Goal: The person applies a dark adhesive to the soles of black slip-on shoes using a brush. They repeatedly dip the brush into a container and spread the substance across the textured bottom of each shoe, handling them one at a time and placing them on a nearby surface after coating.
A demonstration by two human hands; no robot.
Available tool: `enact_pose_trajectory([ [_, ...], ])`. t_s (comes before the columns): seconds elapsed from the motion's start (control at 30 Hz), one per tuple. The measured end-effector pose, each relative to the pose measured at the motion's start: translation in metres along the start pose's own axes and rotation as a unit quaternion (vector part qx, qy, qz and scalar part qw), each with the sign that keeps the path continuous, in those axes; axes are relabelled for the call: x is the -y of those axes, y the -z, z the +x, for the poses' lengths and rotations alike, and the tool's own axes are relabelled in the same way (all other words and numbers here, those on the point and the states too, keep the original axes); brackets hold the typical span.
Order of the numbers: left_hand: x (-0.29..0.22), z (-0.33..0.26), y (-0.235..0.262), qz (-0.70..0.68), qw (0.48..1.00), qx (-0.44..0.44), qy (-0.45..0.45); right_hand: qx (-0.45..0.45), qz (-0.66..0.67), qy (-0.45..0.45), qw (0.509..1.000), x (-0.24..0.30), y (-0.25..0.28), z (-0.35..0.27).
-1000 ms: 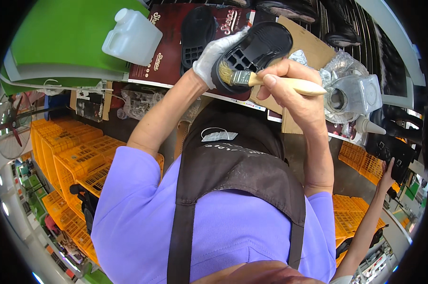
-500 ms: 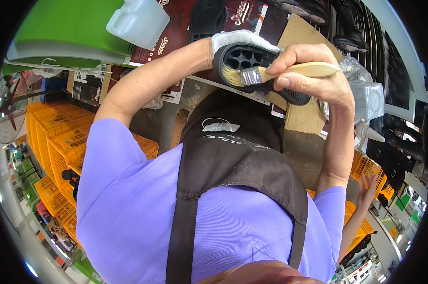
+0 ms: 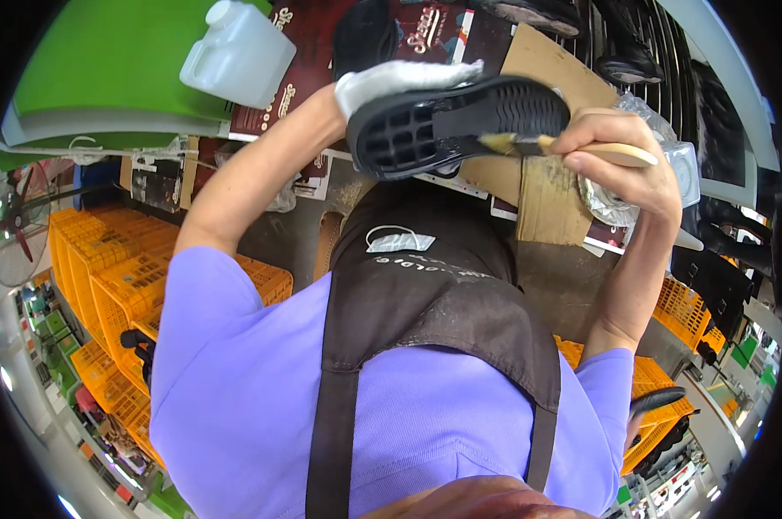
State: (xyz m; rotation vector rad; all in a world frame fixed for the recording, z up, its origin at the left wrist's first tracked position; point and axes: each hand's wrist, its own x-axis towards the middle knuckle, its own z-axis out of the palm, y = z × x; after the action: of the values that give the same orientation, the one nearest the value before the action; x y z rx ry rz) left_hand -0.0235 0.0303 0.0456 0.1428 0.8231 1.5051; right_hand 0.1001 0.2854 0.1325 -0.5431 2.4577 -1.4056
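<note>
Left hand [image 3: 399, 80]: gloved, closing around a black shoe sole [image 3: 456, 125] at upper centre, tread facing the camera.
Right hand [image 3: 620, 160]: pinching a wooden brush [image 3: 564, 149], bristles touching the sole.
Handling: sole is probably light, rubbery, bending; gripping its edges looks safest.

You've got dark maroon printed boxes [image 3: 300, 78] stacked flat along the top, partly tucked under a translucent white plastic jug [image 3: 239, 52] at upper left. A plain brown cardboard sheet [image 3: 542, 186] stands just right of centre, creased and stained. On your apron there's a small white label patch [image 3: 395, 240]. Orange plastic crates [image 3: 105, 268] pile up at the left.
</note>
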Motion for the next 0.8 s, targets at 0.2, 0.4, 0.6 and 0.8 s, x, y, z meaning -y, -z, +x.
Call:
enact_pose_trajectory([
  [0.2, 0.001, -0.01, -0.011, 0.413, 0.844, -0.068, -0.335, -0.334, 0.185, 0.056, 0.922, -0.009, -0.017, -0.021],
  [0.4, 0.022, 0.021, -0.039, 0.431, 0.73, -0.201, -0.492, -0.498, 0.207, 0.068, 0.839, 0.006, -0.073, 0.0],
  [0.6, 0.052, 0.039, -0.044, 0.387, 0.774, -0.204, -0.458, -0.512, 0.045, 0.004, 0.858, 0.022, -0.095, 0.021],
  [0.8, 0.046, 0.07, -0.02, 0.183, 0.9, -0.134, -0.372, -0.496, 0.23, 0.1, 0.831, 0.012, -0.103, 0.033],
])
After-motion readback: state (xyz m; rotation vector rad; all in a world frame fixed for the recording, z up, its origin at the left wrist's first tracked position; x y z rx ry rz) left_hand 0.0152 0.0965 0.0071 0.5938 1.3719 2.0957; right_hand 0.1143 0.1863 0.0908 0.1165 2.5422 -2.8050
